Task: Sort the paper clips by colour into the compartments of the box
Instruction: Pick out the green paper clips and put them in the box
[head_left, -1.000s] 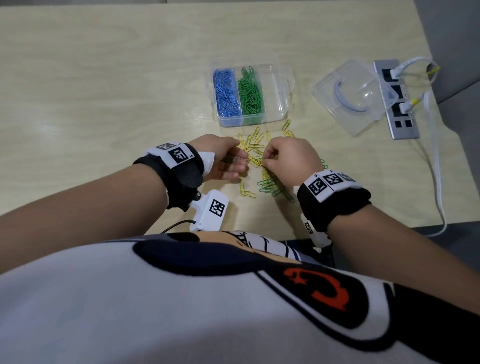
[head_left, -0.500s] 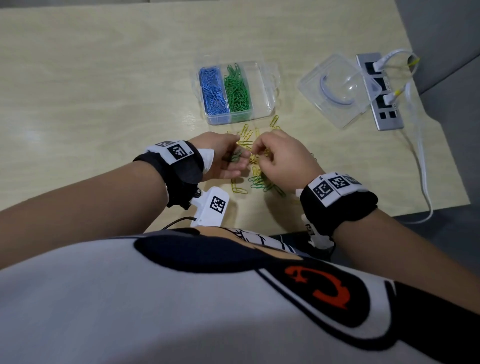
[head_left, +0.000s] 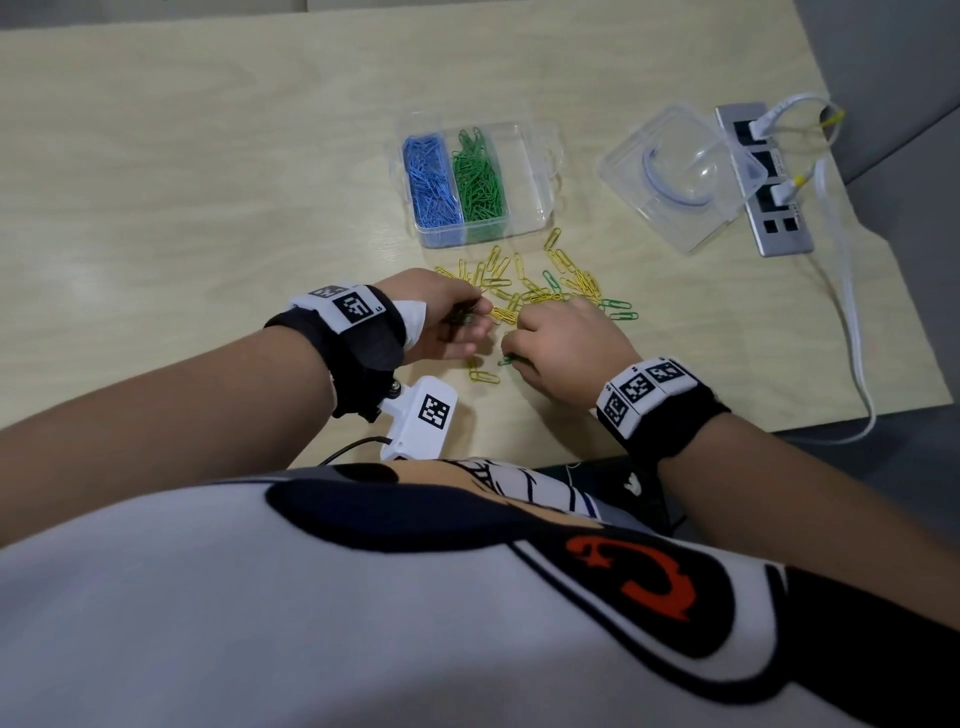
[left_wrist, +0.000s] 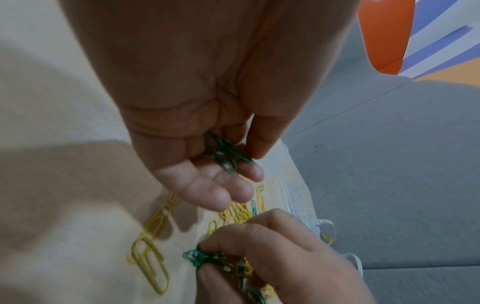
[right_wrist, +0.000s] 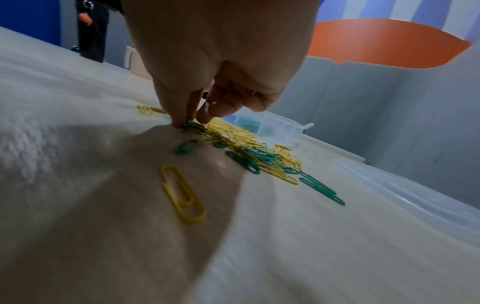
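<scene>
**Clip sort: two of three compartments filled**

Box (head_left: 540, 156) on the counter (head_left: 208, 182): 3 compartments, blue clips (head_left: 430, 182) left, green clips (head_left: 478, 179) middle, right one bare. Loose pile (head_left: 545, 286) of yellow and green just in front; too tangled to count, partly hidden under the hands. Left hand (head_left: 441, 319) grip curled around about 3 green clips (left_wrist: 226, 154). Right hand (head_left: 563, 348) grip narrow, pinching a green clip (right_wrist: 189, 123) off the pile.

No legible text/nos. anywhere; only square b/w code tags on wristbands (head_left: 357, 306), camera mount (head_left: 435, 410).
</scene>
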